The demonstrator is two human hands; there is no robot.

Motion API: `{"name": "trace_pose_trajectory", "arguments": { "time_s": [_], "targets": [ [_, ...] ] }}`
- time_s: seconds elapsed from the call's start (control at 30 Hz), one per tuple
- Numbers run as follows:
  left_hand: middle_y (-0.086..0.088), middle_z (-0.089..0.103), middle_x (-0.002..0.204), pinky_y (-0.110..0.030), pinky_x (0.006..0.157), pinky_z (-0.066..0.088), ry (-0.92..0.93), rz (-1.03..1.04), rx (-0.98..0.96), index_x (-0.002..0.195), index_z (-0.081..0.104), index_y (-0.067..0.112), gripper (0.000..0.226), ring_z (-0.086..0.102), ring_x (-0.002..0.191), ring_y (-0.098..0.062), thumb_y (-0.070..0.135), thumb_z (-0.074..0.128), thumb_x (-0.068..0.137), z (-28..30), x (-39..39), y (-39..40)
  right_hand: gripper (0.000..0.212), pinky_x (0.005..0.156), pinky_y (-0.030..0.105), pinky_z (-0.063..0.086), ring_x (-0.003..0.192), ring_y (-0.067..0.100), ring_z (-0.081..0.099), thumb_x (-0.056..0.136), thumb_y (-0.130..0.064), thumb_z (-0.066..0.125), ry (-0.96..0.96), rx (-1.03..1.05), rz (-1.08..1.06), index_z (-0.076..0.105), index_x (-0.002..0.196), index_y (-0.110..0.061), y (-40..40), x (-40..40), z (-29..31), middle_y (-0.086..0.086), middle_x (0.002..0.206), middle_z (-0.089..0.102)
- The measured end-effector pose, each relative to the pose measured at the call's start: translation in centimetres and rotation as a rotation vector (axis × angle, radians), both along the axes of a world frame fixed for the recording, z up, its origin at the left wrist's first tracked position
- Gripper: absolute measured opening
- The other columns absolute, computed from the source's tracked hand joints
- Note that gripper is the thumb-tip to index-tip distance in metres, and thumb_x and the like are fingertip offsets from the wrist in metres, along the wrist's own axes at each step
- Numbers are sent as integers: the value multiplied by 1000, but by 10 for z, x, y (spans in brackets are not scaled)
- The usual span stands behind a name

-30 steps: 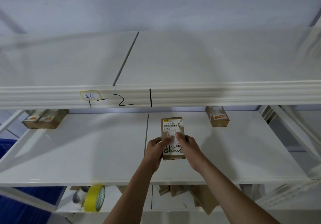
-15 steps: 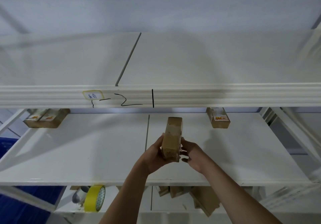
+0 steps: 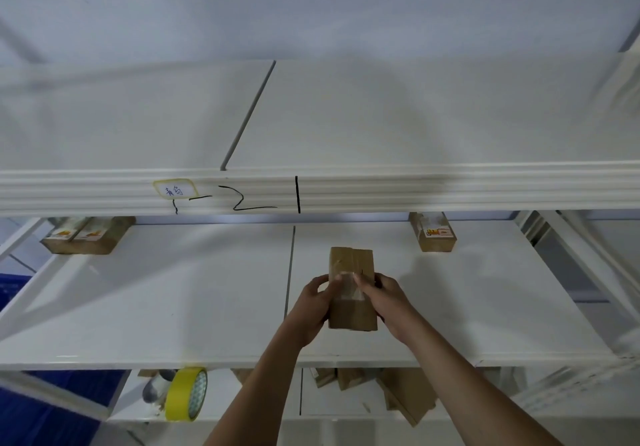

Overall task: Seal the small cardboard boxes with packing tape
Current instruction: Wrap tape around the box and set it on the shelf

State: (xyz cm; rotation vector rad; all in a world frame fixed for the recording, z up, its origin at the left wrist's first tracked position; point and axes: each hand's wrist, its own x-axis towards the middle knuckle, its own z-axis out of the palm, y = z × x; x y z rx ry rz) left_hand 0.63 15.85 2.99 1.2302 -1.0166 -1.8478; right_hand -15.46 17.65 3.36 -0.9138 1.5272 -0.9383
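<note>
A small brown cardboard box (image 3: 351, 265) is held above the middle shelf (image 3: 173, 307), its plain flap side with a centre seam facing up. My left hand (image 3: 313, 303) grips its left side with the thumb on top. My right hand (image 3: 386, 298) grips the right side, and its fingers lie on a strip of clear tape across the seam. A yellow tape roll (image 3: 187, 399) stands on edge on the lower shelf, at the left.
Two labelled boxes (image 3: 88, 237) sit at the back left of the middle shelf and one labelled box (image 3: 433, 234) at the back right. Several brown boxes (image 3: 388, 388) lie on the lower shelf. The upper shelf beam (image 3: 415, 189) carries handwritten marks.
The box has been turned over between my hands: its label side faced up, then it stood on edge, now the plain seam side faces up.
</note>
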Motion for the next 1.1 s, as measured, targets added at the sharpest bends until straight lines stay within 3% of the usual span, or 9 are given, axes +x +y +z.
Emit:
{"name": "trace_pose_trajectory", "arguments": {
  "time_s": [0.23,0.37,0.5,0.57,0.67,0.83,0.97,1.03,1.1],
  "targets": [
    [-13,72,114,-44,90,59,2,47,-8,121,64,4,44,70,105,-30,41,59,97,-3,-4,-1,53,94,43,58,106,23,68,96,-67,42,-8,67,18,61,124,-26,1,-2,0,3,116,69],
    [-12,70,117,-39,86,60,-33,51,15,124,61,8,43,68,106,-28,43,59,98,-8,-8,-3,51,95,45,58,105,22,68,93,-67,46,48,48,46,64,118,-27,2,-3,-2,1,113,70],
    [-9,73,112,-44,89,60,-128,59,-48,126,63,7,55,71,101,-26,47,69,90,-17,-10,-6,46,71,27,55,95,14,65,96,-63,48,81,52,15,60,117,-23,4,1,-3,-3,106,67],
    [-7,73,110,-35,81,62,-197,75,-83,128,62,7,56,72,98,-23,47,69,90,-19,-14,-5,44,66,25,50,94,13,64,98,-59,49,77,55,-7,60,118,-21,5,4,-6,-3,106,67],
    [-5,70,109,-22,65,58,-274,102,-97,126,60,9,49,70,94,-17,44,65,93,-24,-19,-2,45,74,31,51,99,18,63,99,-58,50,50,87,-38,59,120,-20,4,7,-12,2,112,67],
    [-7,71,109,-33,81,61,-471,17,-11,120,62,7,57,70,96,-22,57,59,93,-42,-22,-1,65,102,48,49,105,24,62,86,-79,42,215,290,1,60,106,-20,4,4,-38,2,104,66],
    [-8,67,112,-42,91,58,-710,-34,-53,121,63,9,71,65,103,-24,70,51,86,-71,-20,-3,59,78,33,53,84,16,61,95,-71,40,327,347,67,63,104,-17,7,5,-43,2,95,67],
    [-9,66,118,-39,93,56,-764,-24,-61,128,60,9,62,63,106,-24,58,52,92,-71,-19,-3,59,61,27,37,78,12,55,98,-68,38,459,354,112,64,108,-16,7,5,-43,1,97,65],
    [-10,66,121,-34,89,56,-769,-6,-82,131,58,8,44,64,104,-22,39,51,100,-60,-19,0,62,62,30,33,81,15,54,98,-68,36,564,354,148,65,112,-15,5,5,-45,3,105,67]
  ]
}}
